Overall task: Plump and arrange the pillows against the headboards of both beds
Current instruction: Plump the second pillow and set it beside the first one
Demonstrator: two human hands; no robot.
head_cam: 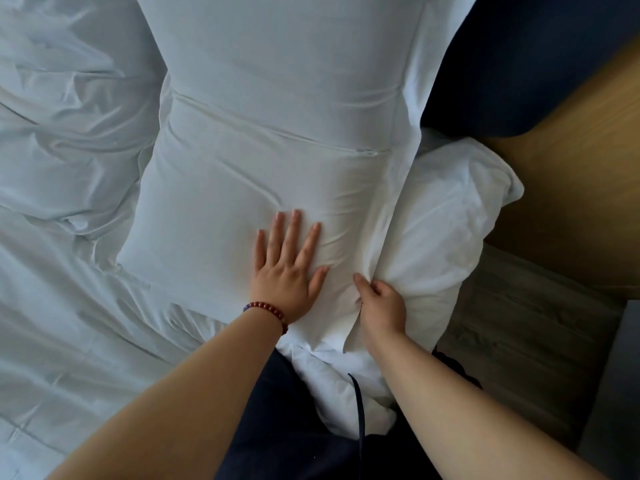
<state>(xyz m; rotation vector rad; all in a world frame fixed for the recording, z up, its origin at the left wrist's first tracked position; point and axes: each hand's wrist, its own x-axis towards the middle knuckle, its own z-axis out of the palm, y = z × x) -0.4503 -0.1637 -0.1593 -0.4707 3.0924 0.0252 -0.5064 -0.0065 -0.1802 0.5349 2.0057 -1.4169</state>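
A long white pillow lies on the bed in front of me, its zip seam running across the middle. A second white pillow lies beyond it toward the top of the view. My left hand, with a red bead bracelet at the wrist, presses flat on the near pillow with straight fingers. My right hand grips the flap of the pillowcase at the pillow's right edge, fingers curled into the fabric. A third, crumpled white pillow lies under and to the right of it.
Rumpled white sheets cover the bed to the left. A dark blue padded headboard stands at the upper right against a wooden panel. Grey wood flooring shows at the right, beside the bed.
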